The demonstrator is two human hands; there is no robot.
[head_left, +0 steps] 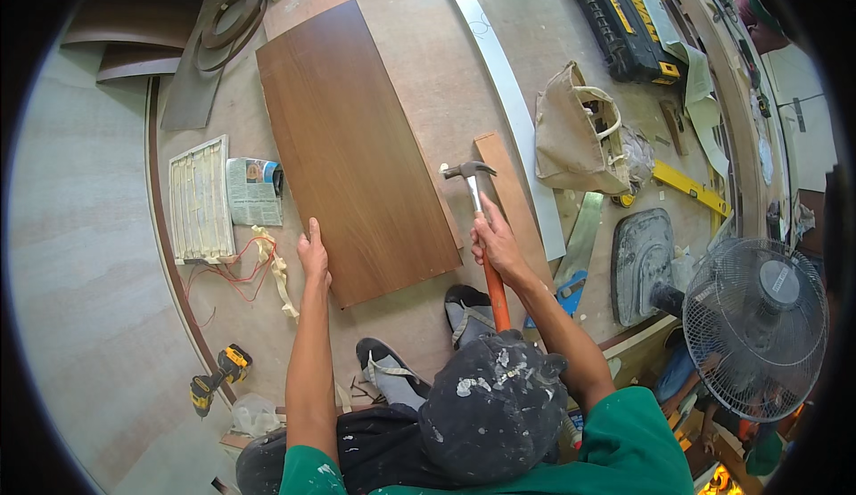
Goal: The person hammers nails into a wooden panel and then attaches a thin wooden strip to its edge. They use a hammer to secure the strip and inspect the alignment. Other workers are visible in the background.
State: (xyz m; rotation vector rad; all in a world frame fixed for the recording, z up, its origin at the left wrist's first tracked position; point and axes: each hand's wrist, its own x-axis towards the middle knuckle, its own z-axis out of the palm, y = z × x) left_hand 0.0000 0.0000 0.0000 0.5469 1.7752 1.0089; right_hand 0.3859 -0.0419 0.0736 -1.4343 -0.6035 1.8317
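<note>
A brown wood-grain board (357,152) lies in front of me, slanting away to the upper left. At its lower left edge, my left hand (314,254) grips the rim with the thumb up; the other fingers are partly hidden. My right hand (499,241) is closed around a claw hammer (496,294) with an orange handle. The hammer's metal head is raised beside the board's right edge, just left of a narrow wooden strip (513,196).
Left of the board are a slatted panel (200,201), folded newspaper (254,193) and a yellow-black cordless drill (221,377). To the right lie a long pale metal strip (504,94), canvas bag (571,152), handsaw (580,245), yellow level (691,185), black tool case (615,22) and standing fan (758,334).
</note>
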